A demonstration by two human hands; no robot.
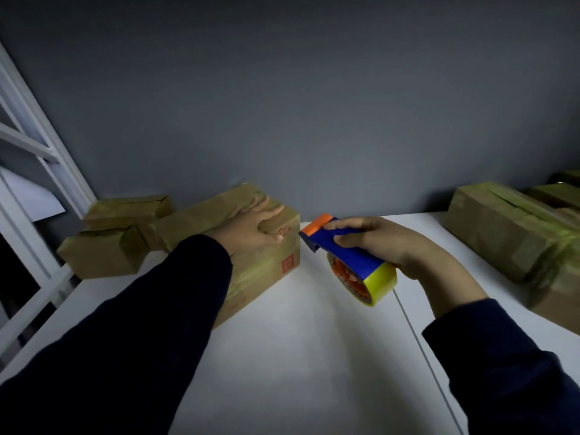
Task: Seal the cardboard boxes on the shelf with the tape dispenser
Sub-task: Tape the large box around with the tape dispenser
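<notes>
On the white shelf (pixel 298 356), a brown taped cardboard box (pixel 266 277) lies left of centre. The left hand (pixel 254 229) rests flat on its far top, fingers spread, thumb at the near edge. A red square label (pixel 287 265) on the box's right face carries writing too blurred to read. Just right of the box, the right hand (pixel 386 243) grips a blue tape dispenser with an orange tip and yellow roll (pixel 348 255), fingers curled over it. Two smaller brown boxes (pixel 103 252) sit far left, and a long brown box (pixel 502 233) lies far right.
</notes>
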